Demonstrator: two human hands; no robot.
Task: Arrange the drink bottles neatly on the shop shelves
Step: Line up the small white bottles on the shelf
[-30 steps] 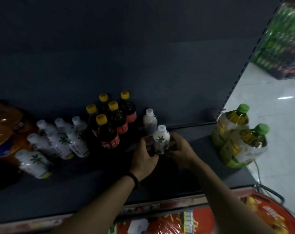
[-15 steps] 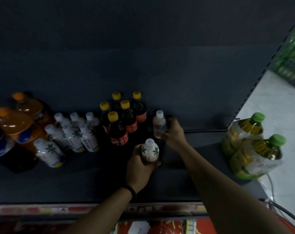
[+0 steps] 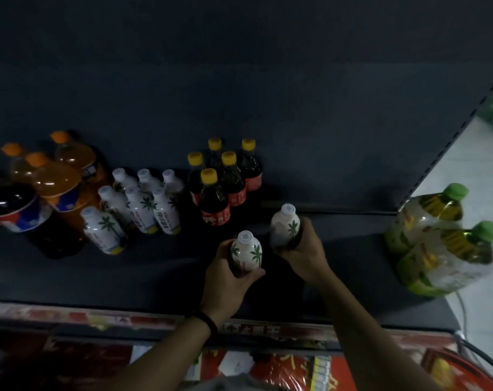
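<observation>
My left hand [image 3: 227, 280] grips a small white bottle with green palm prints [image 3: 246, 253], held upright over the dark shelf [image 3: 112, 275]. My right hand [image 3: 303, 251] grips a second white palm bottle [image 3: 285, 228] just to its right and a little further back. Several more white palm bottles [image 3: 139, 206] stand grouped at the left. Behind the held bottles stand several dark drink bottles with yellow caps and red labels [image 3: 221, 187].
Large orange-capped soda bottles [image 3: 57, 176] and a dark cola bottle [image 3: 12, 206] crowd the far left. A wrapped pack of two big green-capped bottles [image 3: 440, 239] sits at the shelf's right end. The shelf's price strip [image 3: 127, 323] runs along the front edge.
My right hand has pulled the rear white bottle forward, away from the back wall, and now holds it beside the one in my left hand. The view has shifted right.
</observation>
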